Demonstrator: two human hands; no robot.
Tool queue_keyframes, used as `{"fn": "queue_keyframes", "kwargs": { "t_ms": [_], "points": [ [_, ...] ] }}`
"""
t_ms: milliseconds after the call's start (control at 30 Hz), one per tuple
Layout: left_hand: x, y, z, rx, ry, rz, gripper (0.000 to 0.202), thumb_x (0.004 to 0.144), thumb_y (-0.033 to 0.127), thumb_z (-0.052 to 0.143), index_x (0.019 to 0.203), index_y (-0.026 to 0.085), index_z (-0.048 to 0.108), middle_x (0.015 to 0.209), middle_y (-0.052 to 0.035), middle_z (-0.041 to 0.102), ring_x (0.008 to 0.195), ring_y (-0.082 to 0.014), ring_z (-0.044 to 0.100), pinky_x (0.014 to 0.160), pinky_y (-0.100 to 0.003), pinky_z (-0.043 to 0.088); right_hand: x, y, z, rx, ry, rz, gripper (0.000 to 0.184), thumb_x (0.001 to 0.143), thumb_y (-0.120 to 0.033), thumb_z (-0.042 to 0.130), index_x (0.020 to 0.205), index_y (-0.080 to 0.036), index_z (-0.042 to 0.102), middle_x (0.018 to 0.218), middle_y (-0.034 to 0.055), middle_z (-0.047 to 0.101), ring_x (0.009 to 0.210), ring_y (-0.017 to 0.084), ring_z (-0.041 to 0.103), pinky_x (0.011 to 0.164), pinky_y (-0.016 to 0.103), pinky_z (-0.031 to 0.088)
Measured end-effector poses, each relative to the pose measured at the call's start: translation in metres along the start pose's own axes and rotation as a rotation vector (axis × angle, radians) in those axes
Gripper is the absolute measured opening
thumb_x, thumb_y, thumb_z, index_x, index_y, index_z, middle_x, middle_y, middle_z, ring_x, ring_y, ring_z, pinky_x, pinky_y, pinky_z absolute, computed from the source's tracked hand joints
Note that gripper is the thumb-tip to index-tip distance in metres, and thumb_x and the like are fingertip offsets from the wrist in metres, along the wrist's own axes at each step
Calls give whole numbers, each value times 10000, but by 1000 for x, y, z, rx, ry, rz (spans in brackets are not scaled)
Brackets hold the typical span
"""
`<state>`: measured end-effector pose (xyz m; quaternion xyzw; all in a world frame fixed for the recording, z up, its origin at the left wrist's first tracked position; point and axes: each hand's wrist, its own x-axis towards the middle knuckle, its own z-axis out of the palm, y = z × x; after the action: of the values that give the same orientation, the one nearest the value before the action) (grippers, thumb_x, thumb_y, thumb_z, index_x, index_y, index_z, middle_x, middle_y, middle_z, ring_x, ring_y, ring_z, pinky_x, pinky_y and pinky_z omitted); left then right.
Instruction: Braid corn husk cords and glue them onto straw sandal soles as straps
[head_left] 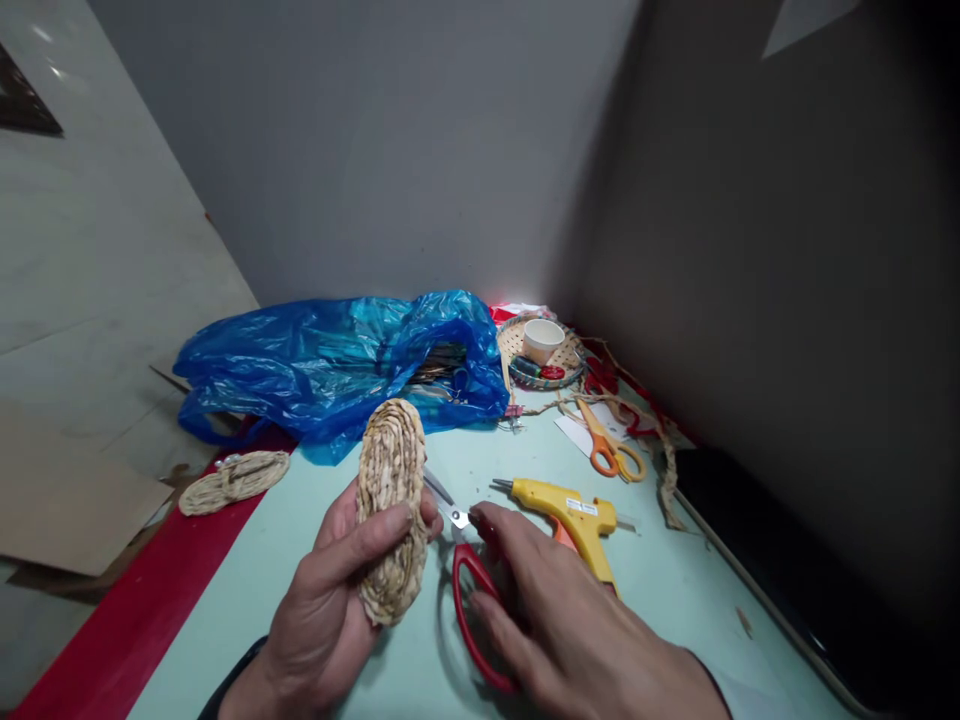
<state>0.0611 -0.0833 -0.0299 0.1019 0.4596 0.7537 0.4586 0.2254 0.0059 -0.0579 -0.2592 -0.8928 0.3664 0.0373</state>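
My left hand (pixel 326 600) grips a woven straw shoe sole (pixel 391 460), a long oval of coiled braid, with the thumb across its front. The sole is held upright above the table. Beside it, my right hand (pixel 570 610) has its fingers around the handles of red-handled scissors (pixel 459 580). Their blades are slightly apart and point toward the sole; one handle is partly hidden by my fingers. Just beyond my right hand lies a yellow hot glue gun (pixel 566 508) on its side.
A blue plastic bag (pixel 300 360) spreads along the back. A woven tray (pixel 510 345) holds a white cup (pixel 543 338). Orange-handled scissors (pixel 600 440) lie near twisted cord (pixel 667 460). A small straw sandal (pixel 234 482) is at left, a black flat device (pixel 765 560) at right.
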Motion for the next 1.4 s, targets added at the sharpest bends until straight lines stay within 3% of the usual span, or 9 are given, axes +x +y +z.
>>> {"fn": "queue_keyframes", "kwargs": {
  "t_ms": [267, 533, 667, 767, 867, 1000, 1100, 1200, 1400],
  "points": [
    [-1, 0, 0, 85, -48, -13, 225, 560, 193, 874, 749, 177, 752, 656, -33, 677, 658, -159, 611, 638, -207, 569, 6, -5, 5, -101, 36, -65, 328, 959, -209, 429, 1277, -199, 510, 1179, 136, 599, 1033, 282, 628, 879, 457, 528],
    [-5, -3, -3, 174, -147, -30, 164, 640, 214, 843, 767, 209, 740, 648, -25, 678, 636, -154, 591, 618, -212, 537, 5, -6, 9, -246, 91, -158, 311, 867, -88, 515, 1160, -180, 565, 1093, 132, 634, 998, 274, 636, 827, 410, 542],
    [-6, -2, -7, 254, -96, -60, 199, 625, 248, 880, 762, 207, 743, 696, -32, 701, 687, -163, 620, 655, -206, 553, 5, -7, 2, -228, 146, -217, 204, 940, -149, 494, 1128, -183, 567, 1087, 116, 644, 997, 257, 634, 824, 397, 549],
    [-3, -1, -10, 242, -56, -108, 300, 579, 253, 908, 831, 215, 749, 698, -32, 706, 653, -157, 625, 602, -198, 549, 10, 1, -19, -187, 322, -277, 243, 985, -235, 486, 1216, -172, 525, 1152, 127, 645, 1059, 240, 614, 897, 375, 525],
    [0, -1, -11, 214, -73, -154, 312, 573, 238, 906, 836, 211, 740, 670, -29, 698, 617, -144, 618, 565, -186, 538, 20, 20, -50, -331, 531, -99, 298, 996, -271, 483, 1272, -159, 472, 1184, 133, 641, 1003, 217, 624, 867, 329, 501],
    [1, -1, -6, 181, -86, -163, 311, 601, 184, 877, 880, 189, 739, 632, -33, 702, 581, -132, 612, 551, -184, 546, 33, 50, -73, -436, 528, 98, 205, 958, -180, 499, 1146, -104, 519, 963, 145, 670, 839, 255, 625, 721, 337, 439],
    [1, -2, -2, 154, -73, -122, 289, 690, 127, 808, 960, 169, 714, 661, -50, 728, 611, -140, 651, 602, -206, 576, 41, 64, -73, -482, 442, 179, 111, 938, -140, 505, 1025, -107, 566, 857, 131, 675, 761, 238, 628, 647, 305, 377],
    [3, -3, 0, 115, -47, -108, 341, 743, 104, 767, 1064, 157, 664, 697, -71, 752, 633, -163, 686, 623, -245, 604, 46, 66, -68, -523, 394, 232, 116, 959, -165, 504, 1031, -111, 577, 893, 136, 683, 787, 227, 640, 638, 292, 365],
    [2, -6, -3, 32, -14, -135, 523, 781, 110, 746, 1277, 118, 582, 818, -147, 810, 694, -197, 740, 668, -274, 628, 47, 63, -69, -583, 395, 289, 181, 998, -246, 521, 1093, -114, 600, 968, 78, 671, 860, 200, 649, 750, 333, 497]
  ]
}}
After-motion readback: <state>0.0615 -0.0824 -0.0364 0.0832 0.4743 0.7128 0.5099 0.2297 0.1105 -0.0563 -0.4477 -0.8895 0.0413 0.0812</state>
